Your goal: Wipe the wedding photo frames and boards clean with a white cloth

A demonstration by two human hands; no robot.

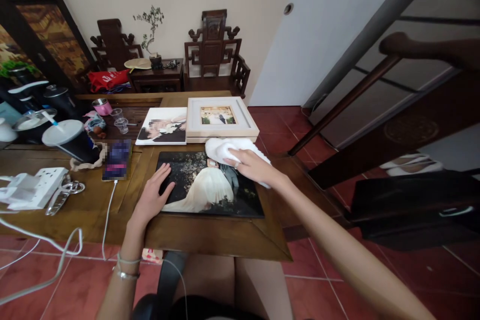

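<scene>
A dark photo print (210, 190) showing a couple lies flat on the wooden table (210, 237) in front of me. My left hand (153, 196) rests open and flat on the print's left edge. My right hand (252, 166) presses a white cloth (225, 149) against the print's upper right part, fingers laid over the cloth. Behind it lie a second photo print (162, 126) and a white framed picture (221, 117).
A phone (117, 160) on a white cable lies left of the print. Further left are a lidded cup with straw (71, 140), a white power strip (41, 185), keys, small plastic cups and a pink bowl. Carved wooden chairs stand behind; stair rail at right.
</scene>
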